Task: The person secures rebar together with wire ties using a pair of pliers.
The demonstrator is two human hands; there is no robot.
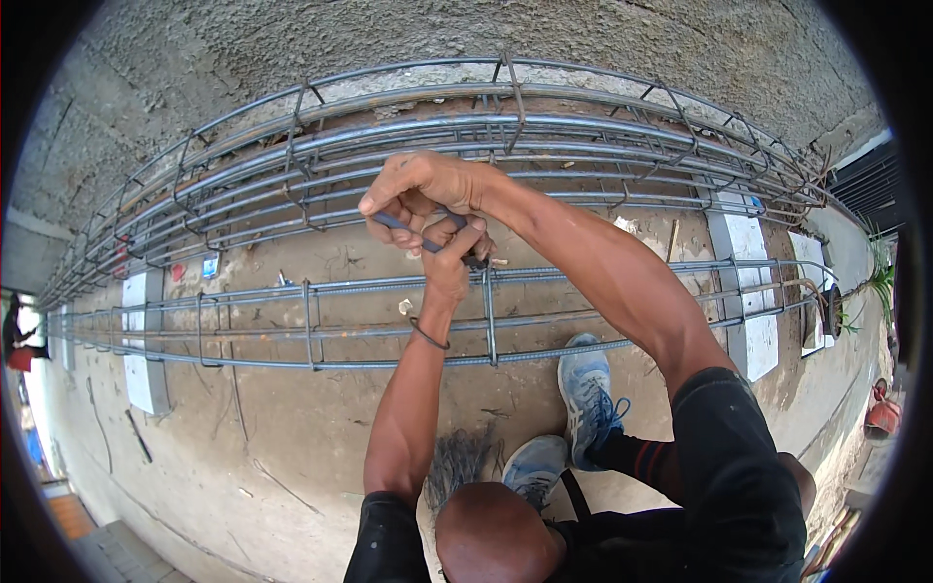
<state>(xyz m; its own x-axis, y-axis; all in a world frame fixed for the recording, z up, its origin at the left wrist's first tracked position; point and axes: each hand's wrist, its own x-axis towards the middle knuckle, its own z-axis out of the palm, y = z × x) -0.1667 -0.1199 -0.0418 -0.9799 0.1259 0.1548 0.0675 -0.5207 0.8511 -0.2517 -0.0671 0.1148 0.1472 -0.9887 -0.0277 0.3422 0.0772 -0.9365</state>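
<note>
Both my hands are together over a long rebar cage (389, 363) set low across supports. My left hand (453, 260) is closed around a pair of pincers (394, 222) with dark grey handles. The jaws are mostly hidden, close to the top bar where a stirrup (491, 316) crosses. My right hand (420, 189) comes over from the right, its fingers curled about the handle ends. A thin dark loop (429, 335) circles my left wrist. The bundle of tie wire (461, 468) lies on the ground beside my shoes.
More rebar cages (408, 126) are stacked beyond, along a rough concrete wall (389, 29). Pale blocks stand under the bars at left (145, 374) and right (746, 243). My knee (496, 534) and shoes (588, 389) are close to the near bar.
</note>
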